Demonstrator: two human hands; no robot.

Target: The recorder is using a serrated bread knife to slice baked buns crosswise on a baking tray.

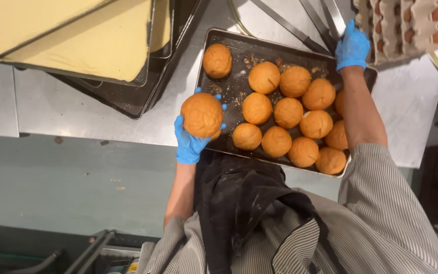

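Head view: left hand [191, 139] (blue-gloved) grasps a bun [202, 115] past the tray's [214, 36] edge; right hand [352, 48] clenches tongs [330, 18].

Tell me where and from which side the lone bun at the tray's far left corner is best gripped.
Grip the lone bun across its domed sides, fingers spread around the widest part, coming from above and from the tray's left edge. It sits apart from the other buns, so its flanks look free, and the left hand already holds another bun just that way.
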